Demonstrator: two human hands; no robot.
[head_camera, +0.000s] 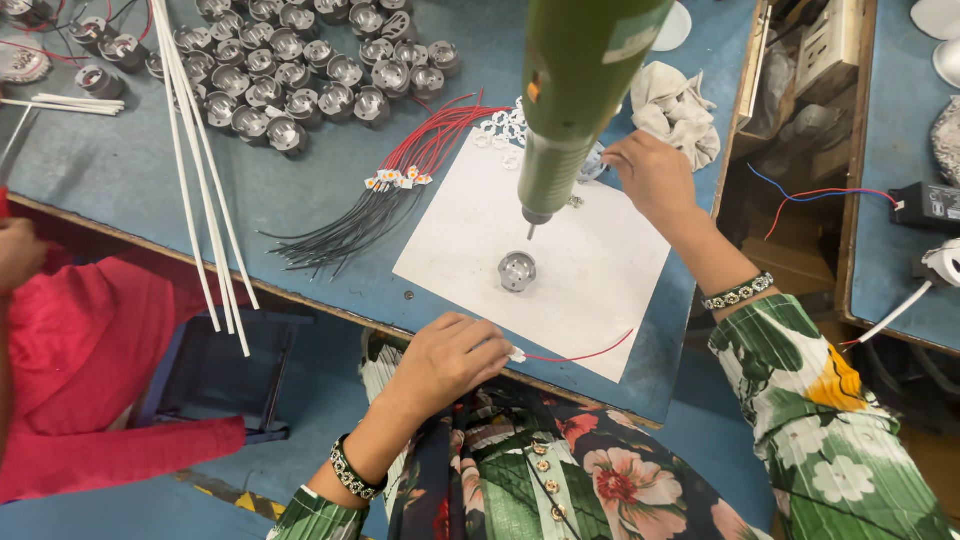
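Left hand (450, 355) on red wire (585, 352), pinching

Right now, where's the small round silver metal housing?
In the head view, the small round silver metal housing sits alone on the white paper sheet, directly below the hanging green electric screwdriver, between the left hand and right hand.

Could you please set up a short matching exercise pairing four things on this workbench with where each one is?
Things:
1. green power screwdriver
2. small metal housing
3. single red wire
4. white rods

Places:
A. held by the left hand at the near edge of the white sheet
B. hanging tip down above the sheet
C. lying across the table's left part, past its edge
D. standing on the sheet under the tool tip

Pairs: 1-B, 2-D, 3-A, 4-C
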